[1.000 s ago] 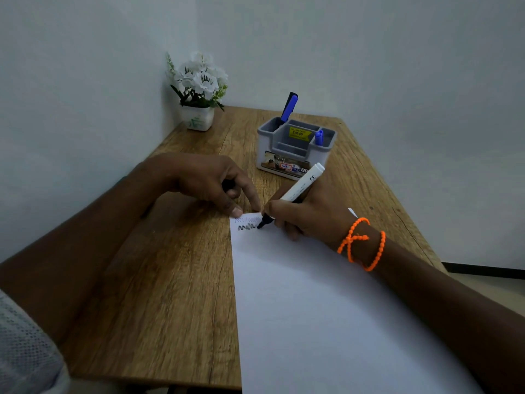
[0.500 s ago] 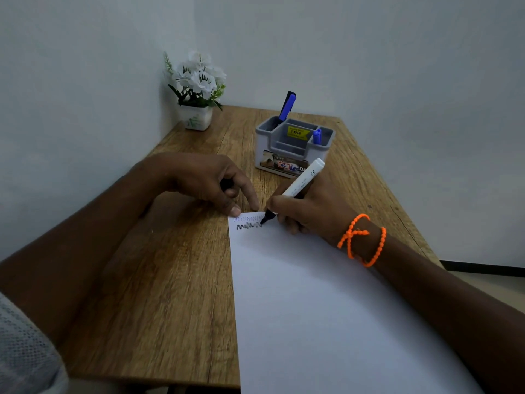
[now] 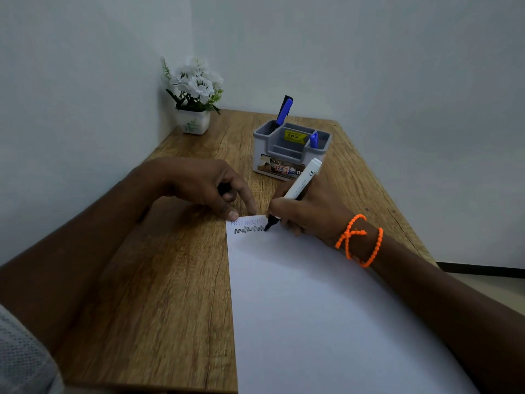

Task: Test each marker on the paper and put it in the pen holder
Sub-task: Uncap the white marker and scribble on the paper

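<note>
A: Nearest to us we see the paper (image 3: 326, 308), a big white sheet on the right part of the wooden table (image 3: 159, 294). Its near part is not written on.

B: Yes. At its far left corner we see two scribble lines, a thin blue one and under it a thick black one (image 3: 249, 230).

A: Our right hand (image 3: 309, 216), with the orange bracelet (image 3: 359, 240) on the wrist, grips the white marker (image 3: 298, 187) like for writing. The black tip touches the paper at the right end of the black line.

B: And our left hand (image 3: 204, 186)? Its fingertips press the far left corner of the paper. The other fingers are curled around something dark, we think the cap, but we cannot tell for sure.

A: Farther, near the marker's top end, stands the grey pen holder (image 3: 289, 150). We see a blue marker (image 3: 284, 110) in its far left compartment and a blue cap end (image 3: 314, 140) in the right one. In the far left corner stands a flower pot (image 3: 193, 120).

B: What could go wrong from here?

A: If the left fingers lift, the sheet may slide and the line smear. The tip is also close to the far edge, so it could run off and mark the table. Without the cap, ink may stain the holder.
</note>
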